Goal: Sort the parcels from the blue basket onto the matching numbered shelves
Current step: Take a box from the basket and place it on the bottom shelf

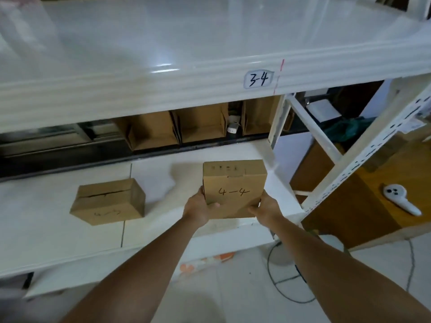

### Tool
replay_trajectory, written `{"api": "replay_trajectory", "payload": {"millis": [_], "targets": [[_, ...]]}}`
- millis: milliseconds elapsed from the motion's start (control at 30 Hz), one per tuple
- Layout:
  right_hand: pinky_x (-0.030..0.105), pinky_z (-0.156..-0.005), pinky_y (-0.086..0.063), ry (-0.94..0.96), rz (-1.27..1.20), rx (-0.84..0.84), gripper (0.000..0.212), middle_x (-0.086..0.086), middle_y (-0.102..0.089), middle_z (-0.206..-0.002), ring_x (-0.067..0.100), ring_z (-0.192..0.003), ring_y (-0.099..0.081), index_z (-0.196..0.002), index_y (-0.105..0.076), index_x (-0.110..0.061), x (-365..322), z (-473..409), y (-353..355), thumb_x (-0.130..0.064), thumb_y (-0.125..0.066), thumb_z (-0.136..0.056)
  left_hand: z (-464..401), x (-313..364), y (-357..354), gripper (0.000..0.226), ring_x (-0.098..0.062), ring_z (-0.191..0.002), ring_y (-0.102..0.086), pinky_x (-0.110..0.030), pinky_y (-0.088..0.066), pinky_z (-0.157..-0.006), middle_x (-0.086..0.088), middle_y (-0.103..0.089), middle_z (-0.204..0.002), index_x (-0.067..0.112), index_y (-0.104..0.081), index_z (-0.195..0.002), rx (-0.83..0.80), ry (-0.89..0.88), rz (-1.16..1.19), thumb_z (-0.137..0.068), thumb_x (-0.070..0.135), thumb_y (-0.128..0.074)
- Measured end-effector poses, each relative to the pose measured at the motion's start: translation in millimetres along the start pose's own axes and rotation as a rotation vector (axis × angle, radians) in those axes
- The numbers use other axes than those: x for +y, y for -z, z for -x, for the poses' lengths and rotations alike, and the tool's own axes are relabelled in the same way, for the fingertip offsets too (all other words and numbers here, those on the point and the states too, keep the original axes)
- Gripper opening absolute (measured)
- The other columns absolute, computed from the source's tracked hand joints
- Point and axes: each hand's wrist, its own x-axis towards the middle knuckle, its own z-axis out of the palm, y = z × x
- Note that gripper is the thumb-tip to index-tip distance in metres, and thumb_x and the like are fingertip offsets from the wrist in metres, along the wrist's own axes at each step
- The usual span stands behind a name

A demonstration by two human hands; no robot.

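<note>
From the head view, we see both hands out in front of us holding one cardboard parcel (234, 188) marked "4-4" over the right end of the lower shelf (58, 229). Our left hand (200, 209) grips its near left corner, thumb curled over the top face, and our right hand (264, 207) clasps the near right corner, fingers wrapped under the edge. We judge the two-sided hold keeps the box level and the writing facing up, so the number can be checked as it goes in. Whether the parcel's underside already touches the shelf we cannot tell; its far end lies well over the shelf board. To the left on the same shelf, well apart, rests a second parcel (108, 201) with a fainter mark that looks like "4-3", which fits a left-to-right numbering. On the front edge of the upper shelf (140, 94) sits a label (258, 79) reading "3-4", directly above our parcel, so the slot below it would be the matching one. No label for the lower shelf is visible, and the blue basket is out of view. Beyond the shelf stand brown cartons (177, 127), and a white controller (400, 198) lies on the wooden counter (373, 217) at right.
</note>
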Motion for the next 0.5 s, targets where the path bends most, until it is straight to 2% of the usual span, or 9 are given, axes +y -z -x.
{"api": "replay_trajectory", "payload": {"millis": [133, 233, 333, 433, 500], "targets": [[0.027, -0.086, -0.048, 0.035, 0.017, -0.045, 0.047, 0.004, -0.064, -0.125, 0.026, -0.112, -0.061, -0.145, -0.044, -0.02, 27.8, -24.0, -4.0, -0.026, -0.055, -0.1, -6.3, -17.9, -35.8, 0.056, -0.024, -0.11, -0.065, -0.037, -0.056, -0.093, 0.004, -0.069, -0.123, 0.034, -0.054, -0.137, 0.036, 0.104, 0.031, -0.085, 0.038, -0.074], [0.027, -0.084, -0.048, 0.064, 0.04, -0.064, 0.042, 0.007, -0.066, -0.122, 0.029, -0.11, -0.063, -0.142, -0.047, -0.016, 39.5, -28.8, -13.5, -0.026, -0.051, -0.101, -4.5, -30.7, -55.4, 0.054, -0.025, -0.116, -0.063, -0.033, -0.052, -0.094, 0.001, -0.066, -0.127, 0.029, -0.05, -0.141, 0.073, 0.16, 0.058, -0.092, 0.032, -0.07], [0.022, -0.076, -0.041, 0.059, 0.035, -0.081, 0.036, 0.01, -0.069, -0.119, 0.029, -0.106, -0.065, -0.135, -0.053, -0.012, 49.7, -30.7, -25.2, -0.023, -0.052, -0.101, -6.9, -41.3, -66.5, 0.054, -0.029, -0.118, -0.062, -0.037, -0.052, -0.097, -0.004, -0.065, -0.132, 0.023, -0.044, -0.146, 0.118, 0.197, 0.015, -0.097, 0.031, -0.066], [0.019, -0.079, -0.04, 0.072, 0.007, -0.077, 0.033, 0.006, -0.067, -0.12, 0.027, -0.11, -0.063, -0.135, -0.054, -0.011, 52.8, -35.0, -30.1, -0.02, -0.051, -0.103, -13.6, -44.9, -71.5, 0.049, -0.028, -0.117, -0.062, -0.036, -0.053, -0.095, -0.003, -0.066, -0.132, 0.022, -0.043, -0.145, 0.16, 0.191, -0.02, -0.1, 0.033, -0.06], [0.019, -0.08, -0.04, 0.083, -0.033, -0.069, 0.031, 0.001, -0.064, -0.114, 0.023, -0.105, -0.061, -0.134, -0.054, -0.011, 50.1, -40.8, -32.0, -0.019, -0.05, -0.104, -19.1, -45.4, -72.6, 0.048, -0.027, -0.117, -0.062, -0.036, -0.053, -0.094, -0.003, -0.064, -0.133, 0.022, -0.04, -0.144, 0.18, 0.183, 0.007, -0.101, 0.032, -0.058]]}}
